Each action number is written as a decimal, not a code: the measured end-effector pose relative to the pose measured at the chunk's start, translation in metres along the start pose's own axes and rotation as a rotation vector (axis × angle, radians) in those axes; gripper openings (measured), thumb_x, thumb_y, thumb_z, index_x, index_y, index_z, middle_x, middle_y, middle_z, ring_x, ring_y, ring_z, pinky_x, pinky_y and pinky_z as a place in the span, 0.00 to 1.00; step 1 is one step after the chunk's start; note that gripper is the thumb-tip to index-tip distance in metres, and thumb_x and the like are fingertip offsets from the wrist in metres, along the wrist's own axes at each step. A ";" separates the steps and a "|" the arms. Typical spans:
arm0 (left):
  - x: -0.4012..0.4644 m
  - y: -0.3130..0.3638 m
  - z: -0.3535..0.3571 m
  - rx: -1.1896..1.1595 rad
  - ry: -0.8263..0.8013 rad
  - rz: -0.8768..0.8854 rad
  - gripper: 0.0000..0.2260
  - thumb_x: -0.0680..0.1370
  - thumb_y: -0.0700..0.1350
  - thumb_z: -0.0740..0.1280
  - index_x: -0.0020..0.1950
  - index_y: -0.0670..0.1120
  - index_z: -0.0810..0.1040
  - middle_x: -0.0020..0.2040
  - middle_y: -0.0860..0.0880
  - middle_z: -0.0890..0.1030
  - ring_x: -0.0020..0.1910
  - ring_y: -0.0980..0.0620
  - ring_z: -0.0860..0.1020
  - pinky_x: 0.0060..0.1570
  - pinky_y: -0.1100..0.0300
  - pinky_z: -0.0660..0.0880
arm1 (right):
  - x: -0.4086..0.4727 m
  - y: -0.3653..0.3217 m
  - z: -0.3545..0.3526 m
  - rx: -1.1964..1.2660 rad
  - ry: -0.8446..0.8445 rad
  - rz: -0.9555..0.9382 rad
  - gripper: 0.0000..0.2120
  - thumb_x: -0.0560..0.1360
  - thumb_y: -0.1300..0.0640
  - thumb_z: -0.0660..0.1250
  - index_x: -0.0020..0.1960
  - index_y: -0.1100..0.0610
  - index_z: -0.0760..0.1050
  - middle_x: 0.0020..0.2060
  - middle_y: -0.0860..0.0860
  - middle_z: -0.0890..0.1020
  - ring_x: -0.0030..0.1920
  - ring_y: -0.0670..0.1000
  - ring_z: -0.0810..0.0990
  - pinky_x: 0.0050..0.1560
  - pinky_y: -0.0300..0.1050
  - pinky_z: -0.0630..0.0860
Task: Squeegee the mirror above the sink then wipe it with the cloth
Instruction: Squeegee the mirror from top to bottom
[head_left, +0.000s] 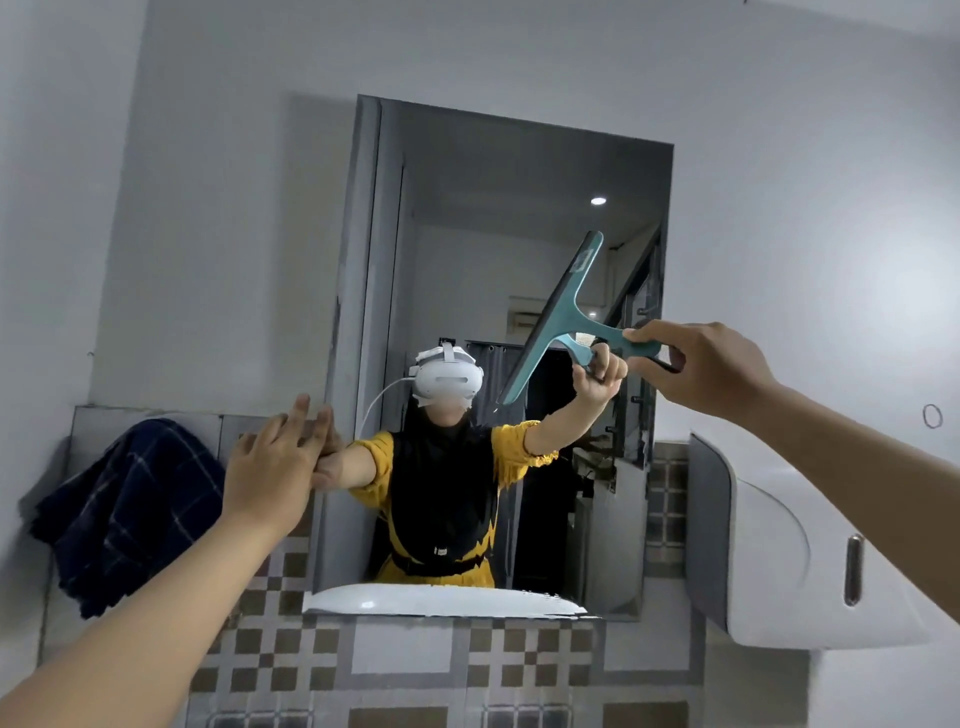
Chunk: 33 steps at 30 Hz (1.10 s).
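**Squeegee held up against the mirror**

Bare forearms reach up from the lower corners. Right hand is closed around the handle of the teal squeegee, whose blade extends up-left of the grip, tilted across the mirror. Left hand is open and empty, fingers spread at the mirror's left edge. Nearby to its left, the dark checked cloth hangs on the wall; a white dispenser sits right.
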<state>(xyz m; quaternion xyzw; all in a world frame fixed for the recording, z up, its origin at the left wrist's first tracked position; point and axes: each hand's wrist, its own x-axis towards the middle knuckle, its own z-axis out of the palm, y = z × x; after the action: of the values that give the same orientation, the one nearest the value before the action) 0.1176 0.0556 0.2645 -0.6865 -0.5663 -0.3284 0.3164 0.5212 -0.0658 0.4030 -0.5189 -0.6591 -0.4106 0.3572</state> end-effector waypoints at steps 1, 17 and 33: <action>-0.001 0.001 0.003 0.030 0.033 0.008 0.34 0.58 0.37 0.79 0.63 0.40 0.74 0.62 0.35 0.75 0.54 0.33 0.77 0.43 0.38 0.76 | -0.002 0.004 0.000 0.000 0.002 0.002 0.13 0.73 0.50 0.71 0.57 0.46 0.80 0.25 0.42 0.69 0.29 0.50 0.70 0.30 0.38 0.64; -0.005 -0.007 0.006 0.030 0.101 0.037 0.36 0.63 0.34 0.75 0.69 0.44 0.68 0.61 0.31 0.74 0.55 0.31 0.75 0.40 0.39 0.77 | -0.047 0.018 0.001 0.085 0.024 0.247 0.08 0.72 0.53 0.71 0.52 0.50 0.79 0.22 0.47 0.68 0.24 0.49 0.67 0.29 0.43 0.66; -0.010 -0.023 0.019 -0.111 0.111 0.086 0.33 0.69 0.48 0.73 0.71 0.46 0.65 0.65 0.34 0.72 0.63 0.33 0.71 0.42 0.37 0.77 | -0.066 -0.050 0.020 0.310 0.068 0.563 0.07 0.75 0.53 0.68 0.52 0.52 0.77 0.39 0.55 0.81 0.31 0.56 0.78 0.33 0.46 0.76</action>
<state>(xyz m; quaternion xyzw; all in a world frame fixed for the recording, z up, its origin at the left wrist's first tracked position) 0.0957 0.0683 0.2466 -0.7074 -0.4989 -0.3829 0.3227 0.4856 -0.0799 0.3270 -0.6064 -0.5320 -0.2074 0.5533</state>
